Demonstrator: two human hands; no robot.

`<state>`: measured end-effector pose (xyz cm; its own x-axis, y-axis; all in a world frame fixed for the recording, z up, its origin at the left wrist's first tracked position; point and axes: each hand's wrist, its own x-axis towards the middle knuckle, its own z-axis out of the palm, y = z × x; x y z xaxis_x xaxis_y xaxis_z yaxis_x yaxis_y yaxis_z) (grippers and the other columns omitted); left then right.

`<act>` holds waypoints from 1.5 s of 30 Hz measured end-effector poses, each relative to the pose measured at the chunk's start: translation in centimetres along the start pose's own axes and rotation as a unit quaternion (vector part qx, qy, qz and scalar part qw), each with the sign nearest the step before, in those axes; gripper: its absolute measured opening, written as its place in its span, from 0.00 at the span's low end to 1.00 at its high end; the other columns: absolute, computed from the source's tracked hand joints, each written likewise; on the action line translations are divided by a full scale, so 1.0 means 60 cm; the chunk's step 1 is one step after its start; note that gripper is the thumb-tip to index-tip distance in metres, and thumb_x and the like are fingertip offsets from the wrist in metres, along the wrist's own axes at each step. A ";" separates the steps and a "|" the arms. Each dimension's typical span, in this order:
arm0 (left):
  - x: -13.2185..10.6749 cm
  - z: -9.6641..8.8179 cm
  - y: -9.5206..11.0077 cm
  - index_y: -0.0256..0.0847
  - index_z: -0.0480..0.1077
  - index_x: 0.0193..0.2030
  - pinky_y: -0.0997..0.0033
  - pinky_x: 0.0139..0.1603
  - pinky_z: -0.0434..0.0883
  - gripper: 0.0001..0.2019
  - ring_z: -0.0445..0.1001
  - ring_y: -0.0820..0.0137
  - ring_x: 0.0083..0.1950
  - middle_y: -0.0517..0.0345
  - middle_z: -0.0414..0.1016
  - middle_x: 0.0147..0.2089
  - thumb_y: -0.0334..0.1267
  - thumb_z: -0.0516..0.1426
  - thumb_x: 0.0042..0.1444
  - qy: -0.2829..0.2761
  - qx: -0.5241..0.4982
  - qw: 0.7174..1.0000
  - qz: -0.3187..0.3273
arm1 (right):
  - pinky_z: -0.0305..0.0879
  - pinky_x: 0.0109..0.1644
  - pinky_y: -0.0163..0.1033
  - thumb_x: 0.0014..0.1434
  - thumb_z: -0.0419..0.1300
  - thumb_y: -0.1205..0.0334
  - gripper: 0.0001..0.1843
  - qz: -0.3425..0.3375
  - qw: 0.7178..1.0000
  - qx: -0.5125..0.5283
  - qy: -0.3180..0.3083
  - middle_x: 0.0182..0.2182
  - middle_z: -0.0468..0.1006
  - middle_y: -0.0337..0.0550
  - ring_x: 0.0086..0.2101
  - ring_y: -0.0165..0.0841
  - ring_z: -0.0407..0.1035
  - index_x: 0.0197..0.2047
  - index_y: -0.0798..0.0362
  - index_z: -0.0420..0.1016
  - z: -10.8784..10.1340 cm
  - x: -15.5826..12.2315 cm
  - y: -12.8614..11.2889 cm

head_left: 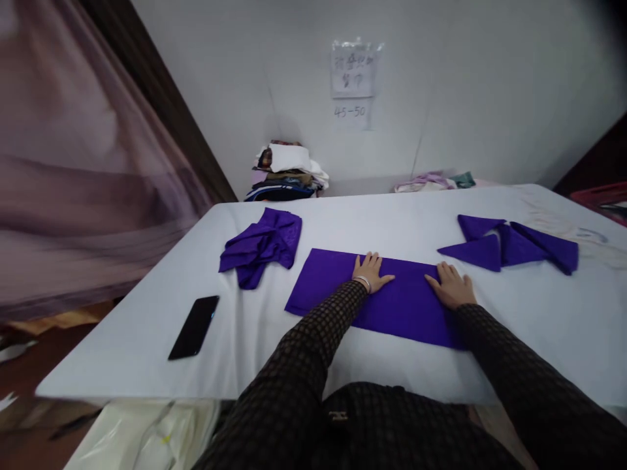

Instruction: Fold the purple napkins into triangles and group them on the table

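Observation:
A purple cloth (pixel 401 307), folded into a long flat rectangle, lies on the white-covered table (pixel 343 222) in front of me. My left hand (pixel 371 272) rests flat on its upper middle, fingers spread, with a bracelet at the wrist. Toward the cloth's right end, my right hand (pixel 451 286) presses down with its fingers apart. A crumpled purple cloth (pixel 267 245) sits to the left, apart from both hands. Beyond my right hand lies another purple cloth (pixel 522 245), loosely folded with pointed corners.
A black phone (pixel 194 328) lies near the table's left edge. Stacked folded clothes (pixel 287 173) and a lower heap of fabric (pixel 431 181) are at the back by the wall. A pink curtain (pixel 88 150) hangs at the left. Paper signs (pixel 353 78) are on the wall.

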<state>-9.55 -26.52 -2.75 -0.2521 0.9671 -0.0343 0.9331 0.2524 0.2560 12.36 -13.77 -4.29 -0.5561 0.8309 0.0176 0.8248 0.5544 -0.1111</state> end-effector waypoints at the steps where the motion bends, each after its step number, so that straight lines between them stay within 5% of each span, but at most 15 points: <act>1: -0.010 -0.006 -0.027 0.39 0.51 0.67 0.50 0.68 0.43 0.38 0.41 0.56 0.71 0.50 0.45 0.71 0.64 0.40 0.57 0.004 0.000 1.000 -0.020 | 0.41 0.63 0.60 0.62 0.33 0.40 0.39 0.000 1.000 0.001 0.002 0.66 0.50 0.52 0.64 0.42 0.43 0.66 0.59 0.50 0.001 0.000 0.002; 7: -0.121 -0.074 -0.240 0.37 0.51 0.67 0.44 0.66 0.46 0.34 0.42 0.52 0.70 0.46 0.45 0.70 0.58 0.41 0.61 0.032 0.016 0.977 -0.211 | 0.41 0.62 0.62 0.61 0.33 0.39 0.41 -0.007 1.000 0.013 0.004 0.66 0.50 0.54 0.64 0.45 0.43 0.66 0.60 0.51 0.002 -0.002 0.004; 12: -0.219 -0.115 -0.330 0.37 0.62 0.61 0.55 0.64 0.53 0.26 0.55 0.58 0.66 0.43 0.60 0.64 0.50 0.47 0.61 0.053 0.026 0.955 -0.292 | 0.41 0.61 0.64 0.62 0.35 0.40 0.39 -0.013 1.000 0.019 0.006 0.65 0.51 0.55 0.63 0.47 0.44 0.65 0.60 0.52 -0.009 -0.003 0.004; 15: -0.281 -0.126 -0.333 0.39 0.65 0.58 0.69 0.60 0.60 0.20 0.63 0.67 0.61 0.50 0.66 0.61 0.44 0.46 0.63 0.076 0.007 0.957 -0.280 | 0.44 0.59 0.64 0.63 0.37 0.44 0.37 -0.018 0.999 0.031 -0.027 0.65 0.51 0.61 0.63 0.50 0.46 0.65 0.63 0.52 -0.025 0.004 0.011; 18: -0.339 -0.122 -0.309 0.41 0.70 0.53 0.72 0.57 0.63 0.17 0.68 0.70 0.56 0.55 0.72 0.55 0.41 0.47 0.63 0.115 -0.008 0.958 -0.263 | 0.48 0.57 0.63 0.62 0.41 0.45 0.37 -0.039 0.998 0.045 -0.015 0.65 0.48 0.67 0.63 0.54 0.44 0.64 0.66 0.53 -0.047 0.000 0.001; 22: -0.381 -0.097 -0.270 0.42 0.75 0.41 0.70 0.51 0.67 0.10 0.71 0.70 0.47 0.56 0.77 0.43 0.38 0.54 0.59 0.184 -0.046 0.971 -0.148 | 0.51 0.61 0.54 0.61 0.46 0.49 0.29 -0.216 0.969 0.117 0.022 0.62 0.60 0.55 0.61 0.48 0.50 0.60 0.57 0.64 -0.060 -0.054 -0.069; 25: -0.381 -0.080 -0.258 0.42 0.76 0.39 0.70 0.48 0.69 0.08 0.71 0.70 0.45 0.55 0.76 0.40 0.35 0.56 0.57 0.174 -0.033 0.980 -0.089 | 0.59 0.58 0.50 0.60 0.47 0.51 0.23 -0.321 0.931 0.171 -0.027 0.51 0.73 0.48 0.53 0.43 0.63 0.51 0.50 0.73 -0.049 -0.111 -0.133; 28: -0.371 -0.074 -0.260 0.43 0.76 0.41 0.69 0.48 0.68 0.09 0.70 0.69 0.45 0.54 0.75 0.41 0.34 0.56 0.57 0.141 0.005 0.988 -0.055 | 0.64 0.52 0.49 0.61 0.47 0.52 0.20 -0.371 0.913 0.170 -0.026 0.44 0.76 0.48 0.46 0.41 0.68 0.46 0.50 0.76 -0.034 -0.151 -0.167; 35: -0.362 -0.083 -0.256 0.44 0.76 0.41 0.67 0.45 0.67 0.11 0.69 0.68 0.44 0.54 0.74 0.41 0.35 0.52 0.61 0.083 0.072 0.994 -0.027 | 0.67 0.45 0.46 0.63 0.48 0.55 0.19 -0.397 0.910 0.120 0.000 0.41 0.75 0.49 0.41 0.40 0.67 0.46 0.50 0.77 -0.024 -0.168 -0.162; 45: -0.357 -0.079 -0.254 0.39 0.73 0.43 0.67 0.44 0.65 0.12 0.67 0.66 0.45 0.51 0.72 0.43 0.31 0.49 0.61 0.072 0.125 0.990 -0.002 | 0.66 0.47 0.45 0.63 0.49 0.52 0.20 -0.418 0.902 0.108 0.008 0.42 0.74 0.50 0.43 0.40 0.66 0.47 0.52 0.76 -0.029 -0.182 -0.164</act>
<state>-19.59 -51.21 -1.36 -0.2738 0.9558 0.1076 0.9615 0.2745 0.0083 10.52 -28.23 -1.66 -0.9714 0.1282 0.1998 0.0777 0.9670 -0.2428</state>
